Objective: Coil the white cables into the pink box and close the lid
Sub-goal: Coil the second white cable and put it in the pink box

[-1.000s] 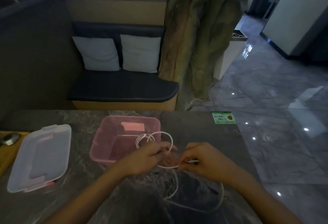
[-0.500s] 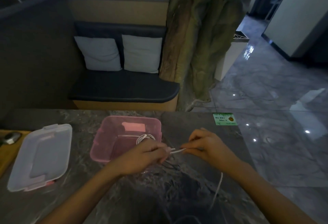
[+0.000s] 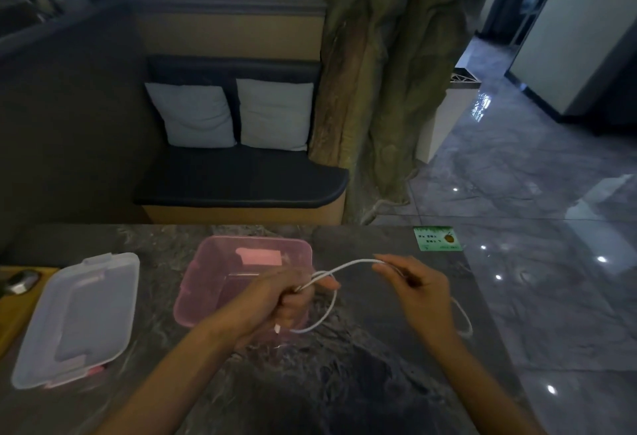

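Green card (image 3: 437,239): at the table's far right edge; printed writing too small to read.
Pink box (image 3: 213,262): open on the dark marble table (image 3: 344,383); pale pink patch on its far wall, contents unclear in the dim light.
Lid (image 3: 76,317): clear, lying flat well left of the box.
White cable (image 3: 344,267): held above the table, arching between both hands, one loop sagging by the box's near right corner.
Left hand (image 3: 293,300): fisted around gathered cable, plug end poking out below.
Right hand (image 3: 413,288): pinching the cable at the fingertips; the rest trails past the wrist.
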